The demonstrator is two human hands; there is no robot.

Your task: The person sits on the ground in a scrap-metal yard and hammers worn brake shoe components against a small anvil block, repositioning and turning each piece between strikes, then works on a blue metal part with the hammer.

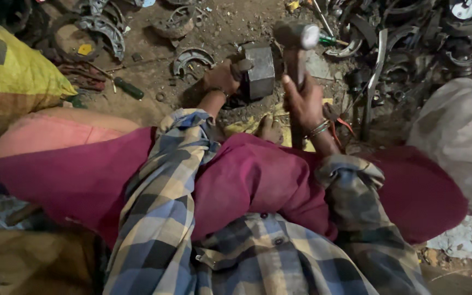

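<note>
We look down over our own lap: plaid sleeves, maroon cloth over the knees, and dirt ground beyond strewn with scrap. Our right hand is wrapped tight around the handle of a hammer, fingers curled fully about the shaft, bangles at the wrist. The hammer stands raised, its steel head up near the top of the view and its bright round face turned to the right, above and just right of the block. That block is a grey metal cube resting on the ground in front of our knees. Our left hand is closed at the block's left side, thumb and fingers pinching a small dark piece against its upper left edge; we cannot tell what the piece is. A bare foot shows between the knees, on a yellow scrap just below the block. Curved brake shoes lie on the dirt left of the block, more of them further left and in a dark heap at the upper right. A green-handled screwdriver lies well to the left. A yellow sack fills the left edge and a grey sack the right.
</note>
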